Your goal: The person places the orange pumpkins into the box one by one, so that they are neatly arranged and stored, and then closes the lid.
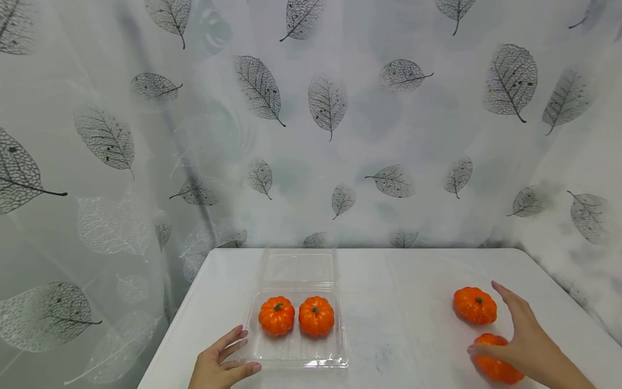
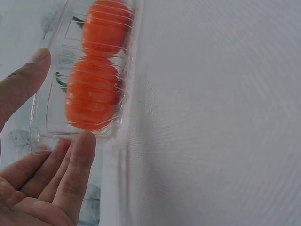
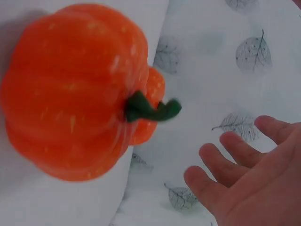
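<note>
Two small orange pumpkins with green stems, one on the left (image 1: pixel 277 316) and one on the right (image 1: pixel 316 316), sit side by side in a clear plastic clamshell box (image 1: pixel 291 356) whose lid lies folded back. My left hand (image 1: pixel 221 361) is at the box's left edge, fingers spread, fingertips right at the wall. Over at the right, my right hand (image 1: pixel 529 337) hovers with spread fingers above a near pumpkin (image 1: pixel 500 371), partly covering it in the head view. A farther pumpkin (image 1: pixel 475 306) lies just behind. In the right wrist view the near pumpkin (image 3: pixel 75 92) is apart from the fingers.
The white table (image 1: pixel 389 313) carries the box at left and the loose pumpkins at right, with a wide stretch between them. Behind it hangs a pale curtain (image 1: pixel 359 151) printed with dark leaf skeletons, which also runs along the sides.
</note>
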The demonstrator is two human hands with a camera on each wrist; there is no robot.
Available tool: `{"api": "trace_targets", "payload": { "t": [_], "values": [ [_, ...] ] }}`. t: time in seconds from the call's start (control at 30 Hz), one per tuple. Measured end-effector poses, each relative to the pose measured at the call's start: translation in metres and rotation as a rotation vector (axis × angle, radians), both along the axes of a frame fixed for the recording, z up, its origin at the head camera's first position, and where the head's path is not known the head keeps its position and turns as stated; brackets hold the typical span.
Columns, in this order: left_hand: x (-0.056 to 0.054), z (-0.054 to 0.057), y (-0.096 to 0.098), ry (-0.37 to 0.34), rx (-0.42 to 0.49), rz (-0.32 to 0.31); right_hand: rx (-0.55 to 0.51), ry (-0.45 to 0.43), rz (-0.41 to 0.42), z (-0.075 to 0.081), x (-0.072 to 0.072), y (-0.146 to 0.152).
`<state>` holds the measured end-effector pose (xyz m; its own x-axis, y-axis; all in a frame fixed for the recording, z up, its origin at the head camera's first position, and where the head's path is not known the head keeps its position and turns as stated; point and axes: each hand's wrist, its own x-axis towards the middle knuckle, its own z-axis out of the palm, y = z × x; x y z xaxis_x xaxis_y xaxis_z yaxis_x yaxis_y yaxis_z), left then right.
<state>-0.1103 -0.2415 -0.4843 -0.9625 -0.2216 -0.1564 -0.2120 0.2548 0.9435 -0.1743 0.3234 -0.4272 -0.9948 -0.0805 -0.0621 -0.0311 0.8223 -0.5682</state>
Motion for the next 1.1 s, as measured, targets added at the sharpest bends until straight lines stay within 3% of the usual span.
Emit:
{"api": "trace_targets", "payload": {
  "t": [0.2,0.47,0.77,0.83,1.1],
  "values": [
    [0.000,0.000,0.000,-0.004,-0.004,-0.001,-0.043,-0.118,0.024,-0.011,0.001,0.029],
    [-0.001,-0.003,-0.002,0.013,0.005,-0.021,-0.058,-0.179,0.062,-0.024,0.004,0.046],
    [-0.001,-0.005,-0.003,0.019,0.006,-0.027,-0.074,-0.384,-0.069,-0.043,0.001,0.048],
    [-0.002,-0.005,-0.003,0.015,0.003,-0.025,-0.083,-0.399,-0.085,-0.045,0.002,0.047],
    [-0.001,-0.004,-0.002,0.018,0.001,-0.031,-0.087,-0.378,-0.016,-0.044,0.003,0.041]
  ]
}}
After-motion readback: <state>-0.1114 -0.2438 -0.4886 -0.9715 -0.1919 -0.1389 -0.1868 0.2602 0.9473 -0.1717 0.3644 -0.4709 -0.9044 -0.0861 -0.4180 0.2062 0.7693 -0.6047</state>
